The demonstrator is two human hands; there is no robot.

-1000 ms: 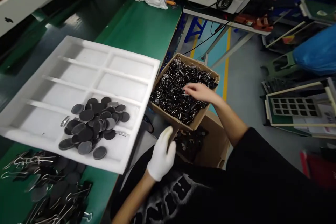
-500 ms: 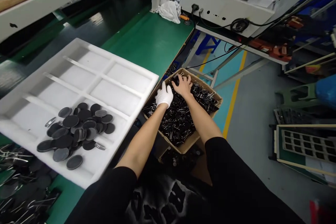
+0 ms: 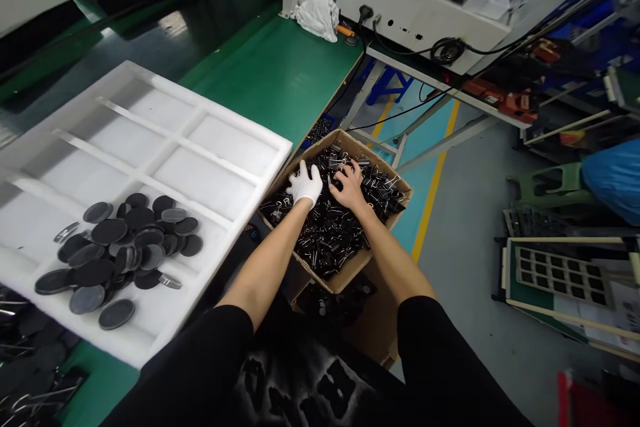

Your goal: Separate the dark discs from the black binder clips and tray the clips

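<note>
A cardboard box [image 3: 373, 152] is heaped with black binder clips [image 3: 325, 240] that have silvery wire handles. Both of my hands are in it, over the far half of the heap. My left hand [image 3: 305, 185], in a white glove, rests at the left side with its fingers spread and nothing seen in them. Bare and close beside it, my right hand [image 3: 350, 188] touches the clips with bent fingers held apart. Its fingertips are partly lost among the clips, but no clip shows clearly in its grip.
Left of the box, a white divided tray [image 3: 213, 121] holds a pile of dark round discs [image 3: 110, 231] on a green tabletop [image 3: 250, 80]. More clips and discs lie at lower left. A second cardboard box [image 3: 370, 330] stands below. A metal-legged bench [image 3: 365, 97] stands ahead.
My right hand has drawn slightly back toward me and its fingers have bent more. My left hand stays spread at the box's left side. The whole view has shifted a little.
</note>
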